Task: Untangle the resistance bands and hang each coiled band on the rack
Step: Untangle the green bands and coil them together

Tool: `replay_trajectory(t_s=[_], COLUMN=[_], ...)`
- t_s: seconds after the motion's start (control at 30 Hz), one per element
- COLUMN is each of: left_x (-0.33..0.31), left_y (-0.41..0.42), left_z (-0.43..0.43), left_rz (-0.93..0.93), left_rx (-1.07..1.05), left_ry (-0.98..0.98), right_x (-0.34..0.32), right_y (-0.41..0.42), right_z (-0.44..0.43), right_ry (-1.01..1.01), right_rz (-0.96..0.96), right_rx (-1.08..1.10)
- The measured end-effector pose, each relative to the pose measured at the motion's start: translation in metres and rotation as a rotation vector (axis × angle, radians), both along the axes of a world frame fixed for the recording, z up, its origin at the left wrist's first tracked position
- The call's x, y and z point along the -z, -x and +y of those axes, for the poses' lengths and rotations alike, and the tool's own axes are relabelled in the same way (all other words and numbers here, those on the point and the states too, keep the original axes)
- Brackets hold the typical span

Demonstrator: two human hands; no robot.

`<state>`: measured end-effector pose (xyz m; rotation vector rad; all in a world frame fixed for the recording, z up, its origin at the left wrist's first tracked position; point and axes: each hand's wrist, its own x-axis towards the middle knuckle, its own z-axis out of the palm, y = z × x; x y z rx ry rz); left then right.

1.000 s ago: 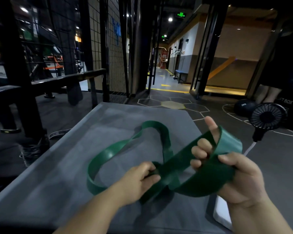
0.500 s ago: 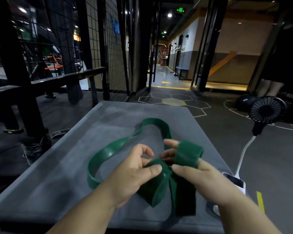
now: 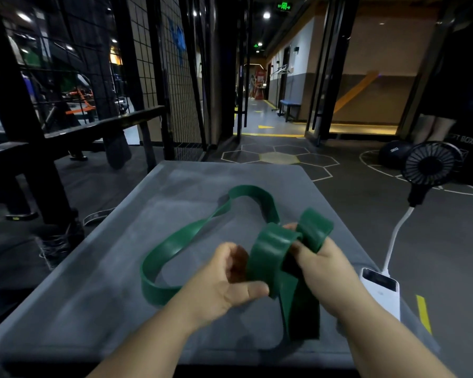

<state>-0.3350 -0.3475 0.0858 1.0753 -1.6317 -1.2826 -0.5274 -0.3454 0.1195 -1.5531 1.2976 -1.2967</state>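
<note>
- The band [image 3: 191, 238], a flat green loop, sits over the near half of the grey table [image 3: 93, 282]. Part of it is raised above the table in both hands, and the rest lies slack on the table top in one long open loop reaching toward the table's far edge.
- The right hand [image 3: 328, 271], above the table's near right part, has its fingers pushed through two short turns of the band. It seems to act as the core around which the coil is built.
- The left hand [image 3: 224, 285], above the table's near middle, pinches the nearest turn between its thumb and curled fingers, probably to stop that turn from springing open.
- The slack is left on the table, likely so it feeds in flat and without a twist.
- A white power bank [image 3: 381, 289] lies on the table's right edge, and a small fan [image 3: 432, 166] stands beyond that edge.
- Coiling looks partly done. No hanging has begun.
</note>
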Motion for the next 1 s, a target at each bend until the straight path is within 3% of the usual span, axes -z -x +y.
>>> replay_trajectory(t_s=[0.1, 0.17, 0.33, 0.43, 0.5, 0.63, 0.73, 0.83, 1.0], left_x=[0.008, 0.006, 0.003, 0.007, 0.002, -0.019, -0.026, -0.022, -0.023], left_y=[0.007, 0.009, -0.004, -0.002, 0.002, 0.0, -0.004, -0.007, -0.016], left_z=[0.001, 0.0, -0.001, 0.004, 0.006, 0.01, 0.009, 0.005, 0.002], left_rz=[-0.214, -0.225, 0.028, -0.089, -0.068, 0.178, 0.09, -0.08, -0.212], left_rx=[0.017, -0.024, 0.051, 0.161, 0.113, -0.088, -0.133, -0.154, -0.182], left_ry=[0.115, 0.129, -0.027, -0.005, 0.044, 0.176, 0.325, 0.307, 0.309], right_x=[-0.008, -0.012, -0.007, -0.007, -0.003, 0.006, 0.01, 0.011, 0.012], right_y=[0.006, 0.007, 0.012, 0.018, 0.023, 0.029, 0.025, 0.022, 0.024], right_z=[0.001, 0.004, -0.001, -0.006, -0.009, -0.011, -0.006, -0.002, 0.004], right_ry=[-0.04, -0.047, -0.076, -0.065, -0.089, -0.24, -0.312, -0.386, -0.473], right_rz=[-0.061, -0.071, -0.115, -0.111, -0.066, 0.147, 0.185, 0.145, 0.018], right_rx=[0.025, -0.013, 0.068, 0.105, 0.121, 0.034, -0.114, -0.253, -0.354])
